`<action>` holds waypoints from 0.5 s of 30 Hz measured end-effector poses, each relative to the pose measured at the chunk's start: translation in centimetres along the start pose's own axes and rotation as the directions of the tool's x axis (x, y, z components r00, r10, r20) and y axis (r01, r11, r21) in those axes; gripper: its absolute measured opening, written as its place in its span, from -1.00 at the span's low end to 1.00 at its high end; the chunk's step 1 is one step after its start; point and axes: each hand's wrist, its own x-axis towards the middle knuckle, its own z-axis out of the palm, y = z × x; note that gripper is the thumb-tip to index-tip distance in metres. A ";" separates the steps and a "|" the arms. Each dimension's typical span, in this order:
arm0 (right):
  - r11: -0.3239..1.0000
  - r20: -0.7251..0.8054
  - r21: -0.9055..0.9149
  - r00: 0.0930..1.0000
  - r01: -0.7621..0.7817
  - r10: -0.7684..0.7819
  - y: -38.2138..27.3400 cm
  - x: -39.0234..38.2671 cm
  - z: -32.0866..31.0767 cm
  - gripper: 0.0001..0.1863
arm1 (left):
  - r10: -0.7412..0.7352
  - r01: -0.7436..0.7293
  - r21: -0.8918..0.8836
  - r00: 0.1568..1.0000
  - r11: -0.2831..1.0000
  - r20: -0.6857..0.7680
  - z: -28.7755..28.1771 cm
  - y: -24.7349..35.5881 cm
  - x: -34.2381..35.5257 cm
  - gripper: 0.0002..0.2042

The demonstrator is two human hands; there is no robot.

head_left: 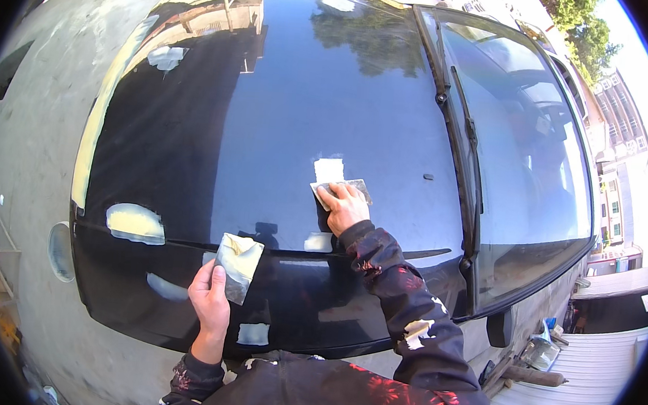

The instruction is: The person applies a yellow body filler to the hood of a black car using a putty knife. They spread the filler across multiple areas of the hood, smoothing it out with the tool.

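My left hand (209,304) grips a flat putty board (241,272) with cream filler smeared over its upper part, held above the near edge of the black car hood (169,144). Farther out, my right hand (348,208) is closed around a thin grey putty spreader (358,187), its fingers pressing from above. The spreader lies against the hood at the near end of a white filler patch (330,167), partly covering it. Between my hands, another pale filler patch (318,242) sits by the hood seam.
More filler patches mark the hood, including a large yellowish one (136,223) at left. Pale filler lines the front edge (103,109). Wipers (462,137) and the windshield (519,142) stand at right. A side mirror (499,329) juts out near my right arm; clutter (541,350) lies beyond.
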 end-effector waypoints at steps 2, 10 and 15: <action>0.999 0.015 -0.022 0.999 0.048 -0.048 0.0 -1.2 -1.1 -0.53 | 0.001 -0.001 -0.006 1.000 1.000 0.025 0.2 -0.1 0.1 -0.74; 0.999 -0.021 -0.027 0.999 -0.028 0.027 2.8 5.2 -0.8 -0.57 | -0.021 0.021 0.022 0.999 1.000 0.025 0.4 0.1 -0.5 -0.74; 1.000 -0.003 -0.019 1.000 0.015 -0.015 1.0 2.3 0.9 -0.55 | -0.014 0.014 0.031 1.000 0.999 0.011 0.2 -0.2 -0.4 -0.74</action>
